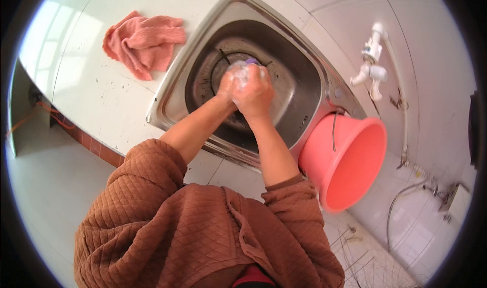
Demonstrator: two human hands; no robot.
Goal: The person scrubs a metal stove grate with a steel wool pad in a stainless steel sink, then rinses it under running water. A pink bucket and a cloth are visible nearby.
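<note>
Over the stainless steel sink point(304, 94), my left hand point(226, 85) and my right hand point(254, 93) are pressed together. White soap lather point(240, 74) covers the fingers and fills the space between them. A small purple object point(252, 61) shows just beyond my fingertips, mostly hidden by the hands. Whether it is held or lies in the basin, I cannot tell. Beneath the hands, a dark ring point(213, 73) with short arms is seen at the bottom of the sink, partly covered. Dark specks dot the basin around it.
A pink towel point(146, 42) lies crumpled on the white counter point(125, 98) left of the sink. Against the sink's right side, a pink bucket point(323, 143) is tilted, its mouth facing me. A white tap point(371, 65) juts from the tiled wall, with a pipe point(404, 128) beside it.
</note>
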